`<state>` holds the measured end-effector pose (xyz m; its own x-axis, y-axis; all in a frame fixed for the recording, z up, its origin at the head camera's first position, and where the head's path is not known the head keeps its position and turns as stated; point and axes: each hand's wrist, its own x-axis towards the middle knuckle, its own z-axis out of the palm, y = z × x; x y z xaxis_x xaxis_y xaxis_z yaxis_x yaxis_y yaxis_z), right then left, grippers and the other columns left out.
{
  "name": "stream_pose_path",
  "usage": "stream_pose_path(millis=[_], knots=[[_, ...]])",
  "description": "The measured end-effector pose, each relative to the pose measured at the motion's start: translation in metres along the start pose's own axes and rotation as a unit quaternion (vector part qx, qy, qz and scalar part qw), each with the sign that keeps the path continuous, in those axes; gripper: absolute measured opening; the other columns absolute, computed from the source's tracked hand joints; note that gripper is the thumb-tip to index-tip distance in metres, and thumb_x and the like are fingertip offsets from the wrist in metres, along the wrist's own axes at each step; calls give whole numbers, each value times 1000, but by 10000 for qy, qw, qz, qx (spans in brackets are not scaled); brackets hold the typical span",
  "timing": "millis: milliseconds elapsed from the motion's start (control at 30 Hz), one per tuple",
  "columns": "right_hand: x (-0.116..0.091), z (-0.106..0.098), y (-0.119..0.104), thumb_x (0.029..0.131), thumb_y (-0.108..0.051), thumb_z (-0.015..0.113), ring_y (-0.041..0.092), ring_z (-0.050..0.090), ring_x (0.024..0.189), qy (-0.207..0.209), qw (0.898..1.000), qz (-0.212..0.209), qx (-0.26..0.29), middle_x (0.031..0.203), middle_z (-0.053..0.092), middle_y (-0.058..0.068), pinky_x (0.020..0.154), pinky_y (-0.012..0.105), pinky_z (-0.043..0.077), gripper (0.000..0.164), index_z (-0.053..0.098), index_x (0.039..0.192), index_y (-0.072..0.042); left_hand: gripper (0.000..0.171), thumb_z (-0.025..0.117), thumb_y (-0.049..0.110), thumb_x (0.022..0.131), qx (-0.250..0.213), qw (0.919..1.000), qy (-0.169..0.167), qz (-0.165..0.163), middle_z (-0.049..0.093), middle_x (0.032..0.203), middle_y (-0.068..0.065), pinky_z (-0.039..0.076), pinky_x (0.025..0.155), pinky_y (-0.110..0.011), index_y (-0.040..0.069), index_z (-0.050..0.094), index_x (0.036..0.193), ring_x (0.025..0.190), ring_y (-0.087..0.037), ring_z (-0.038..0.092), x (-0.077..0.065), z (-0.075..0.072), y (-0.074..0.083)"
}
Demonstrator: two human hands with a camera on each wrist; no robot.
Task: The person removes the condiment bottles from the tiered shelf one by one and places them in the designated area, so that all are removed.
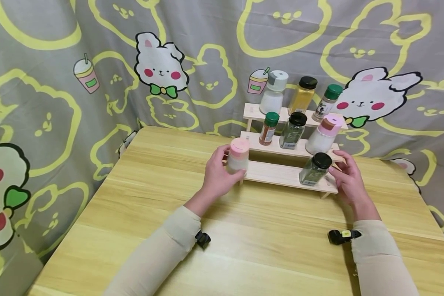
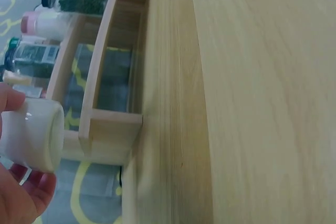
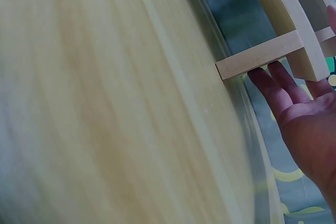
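My left hand (image 1: 219, 174) grips a shaker jar of white seasoning with a pink cap (image 1: 239, 155) at the left end of a three-step wooden rack (image 1: 274, 173). In the left wrist view, the jar's pale base (image 2: 39, 135) faces the camera, beside the rack's end. Around the rack's right end, my right hand (image 1: 349, 181) holds on, thumb by the bottom shelf and fingers (image 3: 273, 90) against the end leg. A black-capped jar of green herbs (image 1: 314, 169) stands on the bottom shelf, right beside that thumb.
On the middle step stand a green-capped red spice bottle (image 1: 268, 130), a black-capped herb jar (image 1: 293, 132) and a pink-capped shaker (image 1: 323, 137). The top step bears a white-capped shaker (image 1: 274, 94), a yellow spice jar (image 1: 302, 96) and a green-capped bottle (image 1: 327, 102). A patterned curtain (image 1: 207, 24) hangs behind the wooden table (image 1: 259, 238).
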<state>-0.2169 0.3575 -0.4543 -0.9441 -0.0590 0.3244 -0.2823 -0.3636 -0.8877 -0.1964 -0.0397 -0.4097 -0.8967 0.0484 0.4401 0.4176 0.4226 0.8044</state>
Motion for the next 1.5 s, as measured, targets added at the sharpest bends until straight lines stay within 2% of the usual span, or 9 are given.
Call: stream_pose_path(millis=[167,433,667,867,1000,1133,1233,1367,1500], knots=[[0,1,2,94,22,45,10,54,63,121,9999,32,-63,102,65,5,40,19,30,51,47,139,-2,71,89,14,72,99,9999,97,4,60,116,-5,51,84,-35,6,51,132,102,-20,55,3,-7,-6],[2,2,2,94,20,47,11,47,57,258,9996,24,-92,99,63,7,43,17,35,49,47,138,1,71,89,13,72,109,9996,205,-134,60,115,-6,51,82,-33,7,51,131,100,-20,56,12,-15,-11],[4,1,1,96,16,50,12,56,75,23,9999,-88,146,103,63,8,54,16,44,46,47,139,2,71,89,11,71,121,9992,319,-197,60,116,-6,51,82,-34,7,52,131,99,-21,56,20,-20,-16],[4,1,1,95,19,46,11,56,74,177,9998,-22,-86,102,62,7,50,16,41,47,46,139,2,72,88,10,71,104,9986,440,-280,60,117,-9,51,81,-36,6,51,132,99,-24,56,25,-22,-22],[4,0,0,94,21,45,13,61,85,32,10000,-58,-23,107,63,8,60,16,48,50,45,140,1,72,88,10,71,129,9979,505,-382,60,117,-9,51,82,-35,5,51,132,100,-24,56,31,-22,-28],[4,-4,2,90,28,41,18,65,97,-232,9994,-87,259,113,63,10,74,21,54,58,45,141,0,72,88,11,71,194,9971,508,-530,59,116,-9,51,84,-35,5,50,133,103,-24,55,36,-23,-34],[3,-6,3,87,31,42,20,66,98,-254,9993,-64,259,114,64,11,78,24,55,63,44,141,0,72,88,11,72,197,9964,513,-637,59,116,-9,51,85,-36,6,50,132,103,-24,55,38,-23,-38],[3,-6,3,85,31,48,20,67,97,-154,9998,-13,132,113,65,11,77,25,54,65,43,143,0,71,88,13,73,234,9959,503,-720,59,115,-9,50,86,-38,6,50,133,104,-25,55,41,-24,-41],[1,-5,1,82,35,45,19,66,94,-185,9998,48,71,109,65,11,74,26,55,70,40,143,1,70,87,14,73,282,9959,488,-704,59,113,-9,50,86,-38,6,50,133,103,-24,54,43,-24,-45]])
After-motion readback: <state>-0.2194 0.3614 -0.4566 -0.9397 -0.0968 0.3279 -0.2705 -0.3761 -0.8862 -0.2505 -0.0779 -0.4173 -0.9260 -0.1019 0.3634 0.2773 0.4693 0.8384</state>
